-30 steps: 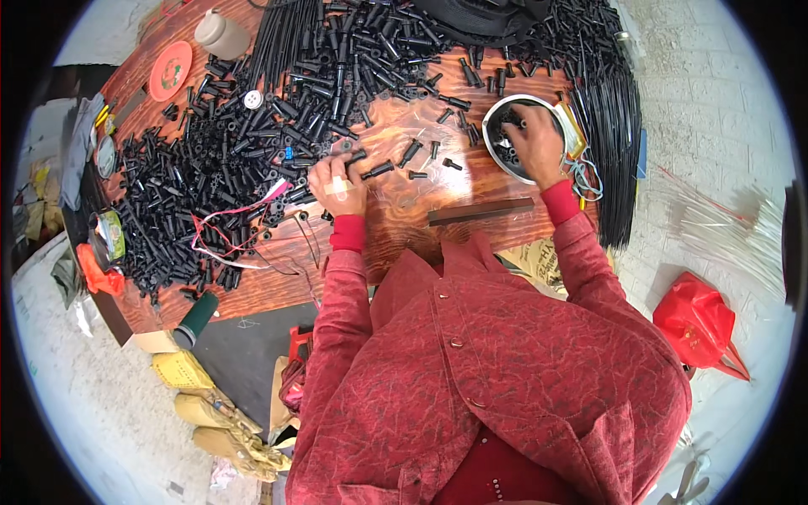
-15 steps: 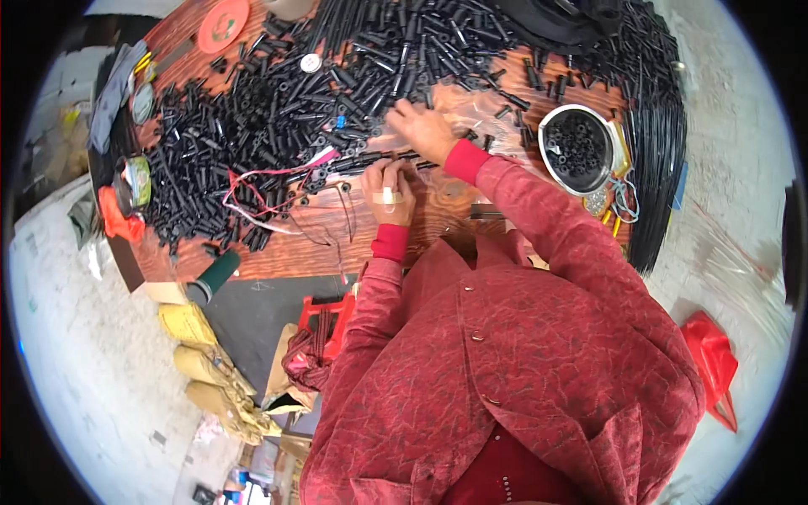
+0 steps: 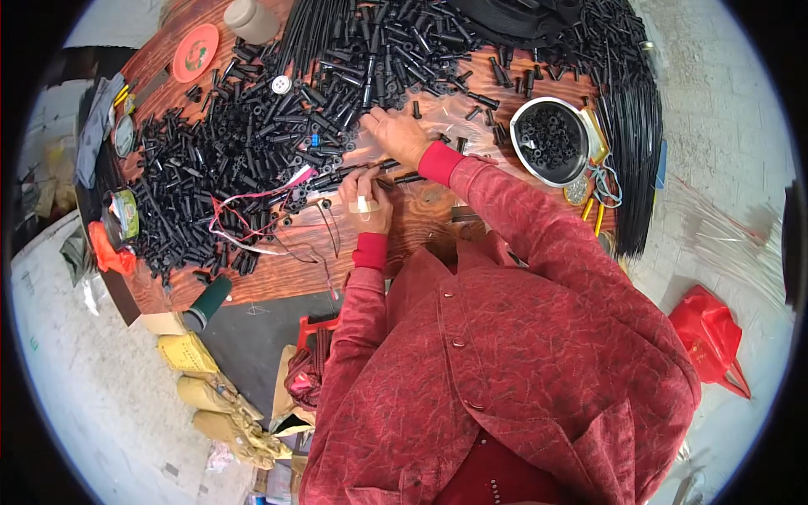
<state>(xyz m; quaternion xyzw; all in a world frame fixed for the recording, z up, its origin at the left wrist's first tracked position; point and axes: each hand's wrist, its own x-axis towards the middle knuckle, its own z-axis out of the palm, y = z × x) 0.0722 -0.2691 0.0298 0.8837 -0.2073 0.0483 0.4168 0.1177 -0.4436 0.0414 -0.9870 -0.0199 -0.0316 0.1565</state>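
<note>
My left hand, with a light strip of tape across its back, rests on the near part of the wooden table. Its fingers are curled over a thin black rod that sticks out past the fingertips. Beyond it, my right hand reaches in from the right to the near edge of a heap of short black tubes and rings. Its fingers are bent together at the heap's edge; what they hold, if anything, is hidden. A small blue piece and a white button-like disc lie in the heap.
A metal-rimmed bowl of black rings stands to the right, beside long black rods. Pink and white cords lie left of my hands. A dark green cylinder sits at the table's near left edge, a red dish at the far left.
The whole view has shifted, so the table appears lower and further left. My right hand has reached slightly farther into the heap's edge and its fingers have drawn together. The left hand stays over the rod.
</note>
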